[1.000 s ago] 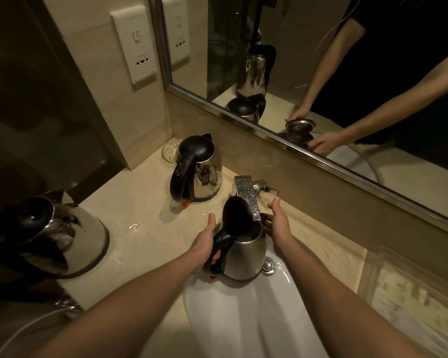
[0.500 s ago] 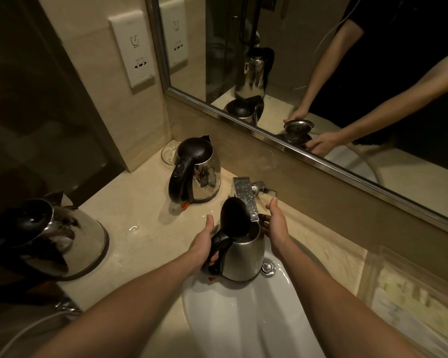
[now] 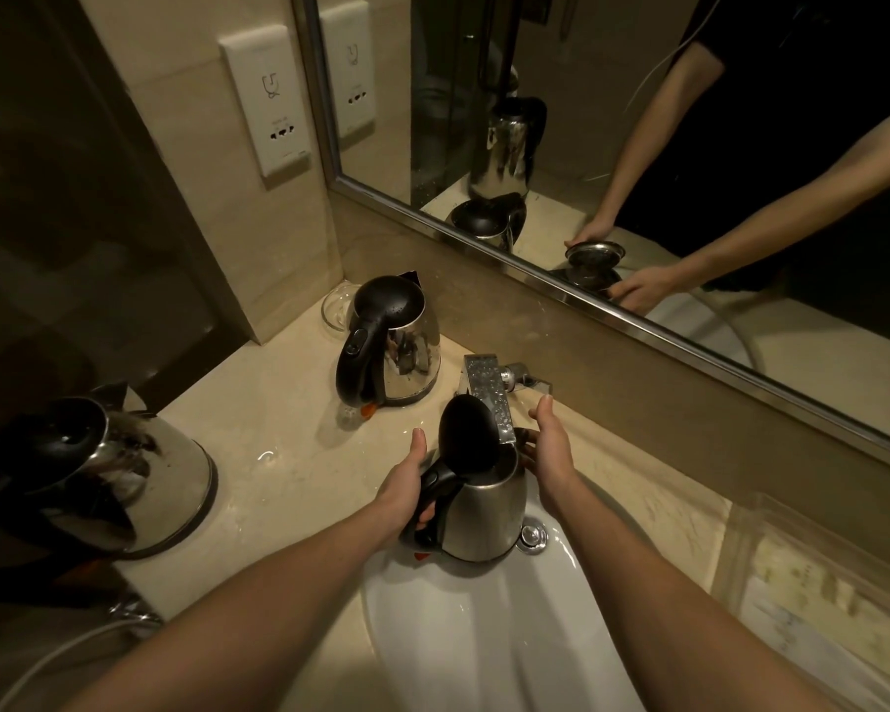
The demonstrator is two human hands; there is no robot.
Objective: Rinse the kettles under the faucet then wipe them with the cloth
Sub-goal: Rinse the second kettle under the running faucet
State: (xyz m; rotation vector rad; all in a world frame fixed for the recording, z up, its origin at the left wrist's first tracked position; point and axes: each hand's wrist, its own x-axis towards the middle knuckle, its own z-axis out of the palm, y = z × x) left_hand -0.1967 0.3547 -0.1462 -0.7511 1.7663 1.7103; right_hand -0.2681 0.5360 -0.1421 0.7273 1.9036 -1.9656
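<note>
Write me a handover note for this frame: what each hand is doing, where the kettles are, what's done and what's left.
Left hand: gripping the black handle of the open kettle, held over the sink under the faucet.
Right hand: open, beside the kettle's far side, near the faucet; contact unclear.
Two other kettles: one by the wall, one at the counter's left edge.
Done: kettle positioned, lid up. No running water discernible.
Left: rinsing, then wiping. No cloth in view.

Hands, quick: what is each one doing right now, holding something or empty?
Left hand: closed on the black handle of the kettle in the sink.
Right hand: open, fingers spread beside the kettle's rim under the faucet; holding nothing.
</note>
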